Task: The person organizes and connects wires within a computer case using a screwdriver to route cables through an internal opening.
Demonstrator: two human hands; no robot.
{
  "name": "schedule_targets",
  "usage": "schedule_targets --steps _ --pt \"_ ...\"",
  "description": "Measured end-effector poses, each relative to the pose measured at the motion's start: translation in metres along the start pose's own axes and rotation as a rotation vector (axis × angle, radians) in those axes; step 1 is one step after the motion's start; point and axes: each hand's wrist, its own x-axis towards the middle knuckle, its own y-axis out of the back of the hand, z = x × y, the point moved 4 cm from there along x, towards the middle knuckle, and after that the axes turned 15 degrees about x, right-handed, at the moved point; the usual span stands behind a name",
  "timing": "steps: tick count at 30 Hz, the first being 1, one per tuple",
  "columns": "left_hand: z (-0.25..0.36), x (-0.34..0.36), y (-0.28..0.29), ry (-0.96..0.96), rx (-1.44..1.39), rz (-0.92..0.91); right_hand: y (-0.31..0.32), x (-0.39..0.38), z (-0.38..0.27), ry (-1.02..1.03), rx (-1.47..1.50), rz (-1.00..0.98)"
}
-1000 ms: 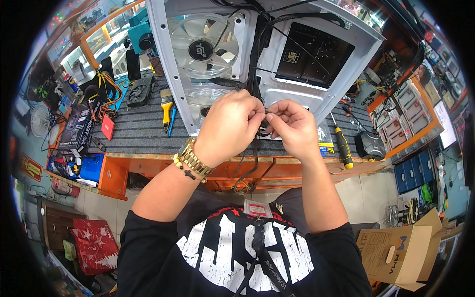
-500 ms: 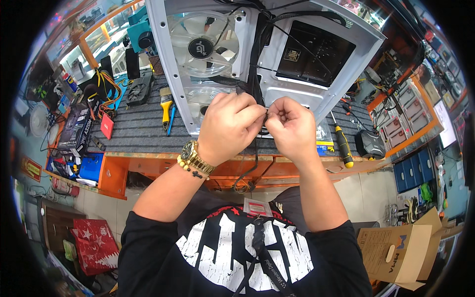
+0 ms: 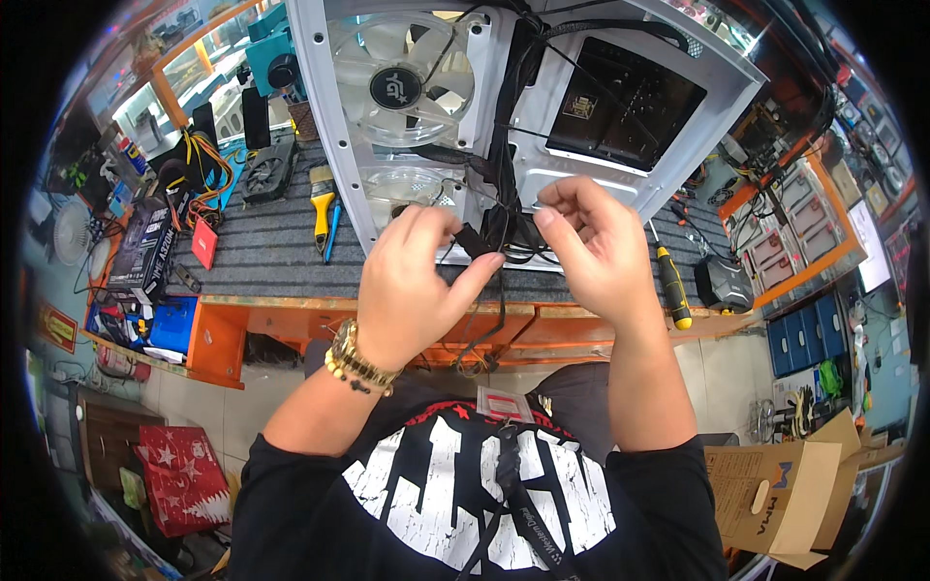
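Note:
My left hand point(image 3: 431, 276) grips a black connector point(image 3: 475, 239) between thumb and fingers beside the hanging bundle of black cables point(image 3: 500, 194). My right hand point(image 3: 572, 232) is at the bundle's right, fingers curled toward the thumb; what lies between their tips is too small to make out. Behind both hands stands a white computer case point(image 3: 722, 92), open toward me, with two clear fans point(image 3: 360, 60) on its left and a dark square panel point(image 3: 630, 87) on its right. Loose cable hangs down over the bench edge.
A brush point(image 3: 321, 232) and blue tool point(image 3: 332, 228) lie left of the case, near a graphics card point(image 3: 266, 174) and red flat item point(image 3: 204, 244). A screwdriver point(image 3: 673, 286) and black device point(image 3: 722, 286) sit right. An orange bench point(image 3: 228, 339) and cardboard box point(image 3: 794, 484) are below.
My hands have drawn apart from their joint pinch: the left down and leftward onto the connector, the right slightly rightward and up. The cable bundle now shows between them.

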Motion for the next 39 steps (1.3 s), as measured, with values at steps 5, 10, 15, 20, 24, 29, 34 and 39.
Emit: schedule_targets --steps 5,10,15,20,24,29,34,39 --pt "-0.019 -0.031 -0.012 0.238 -0.086 -0.237 -0.002 0.016 -0.005 -0.145 -0.184 -0.08" --pt "-0.005 -0.029 -0.03 0.162 -0.114 -0.148 -0.013 0.022 0.005 -0.252 -0.331 -0.164" --pt "-0.015 -0.023 -0.058 0.207 -0.057 -0.071 -0.019 0.02 0.001 -0.132 -0.408 -0.148" --pt "-0.015 -0.024 -0.072 0.193 -0.186 0.083 -0.021 0.019 0.004 -0.068 -0.418 -0.121" --pt "-0.015 -0.017 -0.069 0.128 -0.121 0.081 -0.024 0.017 0.015 -0.025 -0.298 -0.091" --pt "-0.015 -0.014 -0.066 0.147 -0.14 0.131 -0.027 0.015 0.015 0.009 -0.238 -0.031" --pt "-0.023 -0.019 -0.074 0.259 -0.259 0.101 -0.038 0.019 0.008 -0.016 -0.463 0.054" --pt "-0.014 -0.023 -0.068 0.186 -0.169 0.112 -0.047 0.022 0.019 0.059 -0.564 0.177"
